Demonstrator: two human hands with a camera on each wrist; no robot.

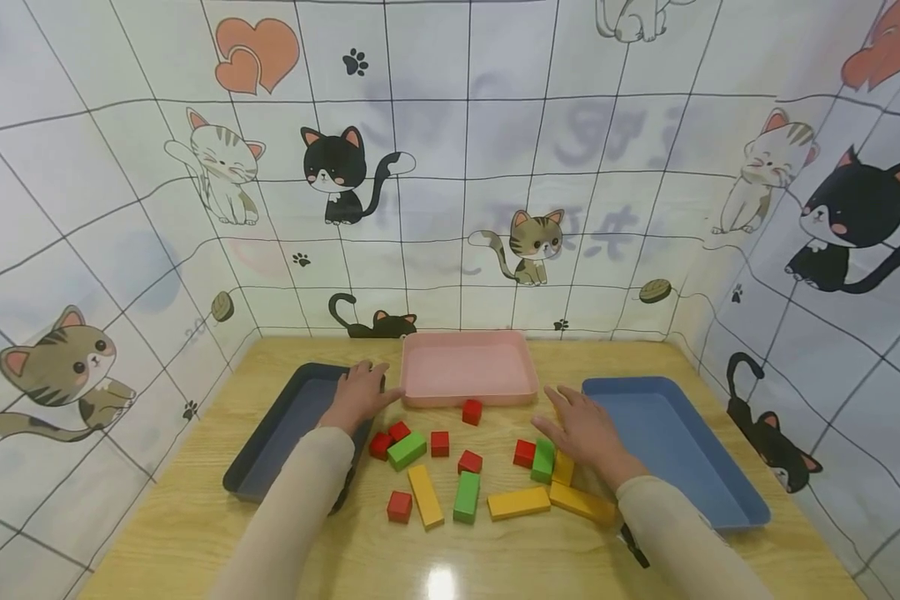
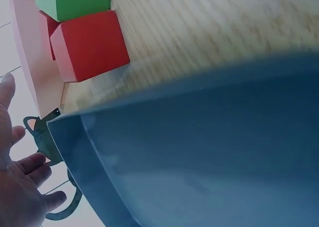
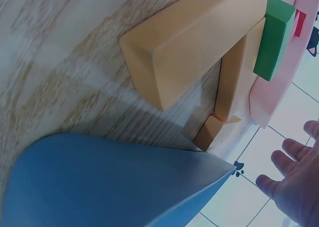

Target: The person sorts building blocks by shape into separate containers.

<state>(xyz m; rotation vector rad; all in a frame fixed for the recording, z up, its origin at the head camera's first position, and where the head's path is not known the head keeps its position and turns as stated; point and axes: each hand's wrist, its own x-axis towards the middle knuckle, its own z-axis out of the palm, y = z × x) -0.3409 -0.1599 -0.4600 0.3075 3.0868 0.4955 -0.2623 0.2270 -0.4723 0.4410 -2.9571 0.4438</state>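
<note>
My left hand point(image 1: 356, 395) is above the far right corner of the dark navy tray point(image 1: 258, 423), fingers spread and holding nothing. The left wrist view shows those loosely extended fingers point(image 2: 37, 172) beyond the tray's corner. Over on the other side, my right hand point(image 1: 587, 432) hovers between the pink tray point(image 1: 468, 400) and the blue tray point(image 1: 682, 442), with nothing in it. Below it lie a yellow block point(image 1: 563, 468), a green block point(image 1: 543, 461) and a red cube point(image 1: 524, 453). Relaxed right fingers point(image 3: 281, 162) appear past the blue tray's corner in the right wrist view.
Between the side trays, several red cubes point(image 1: 400, 507), green blocks point(image 1: 467, 497) and long yellow blocks point(image 1: 519, 503) lie scattered on the wooden table point(image 1: 390, 567). One red cube point(image 1: 472, 412) sits just before the pink tray. A cat-print curtain point(image 1: 435, 167) surrounds the table's back and sides.
</note>
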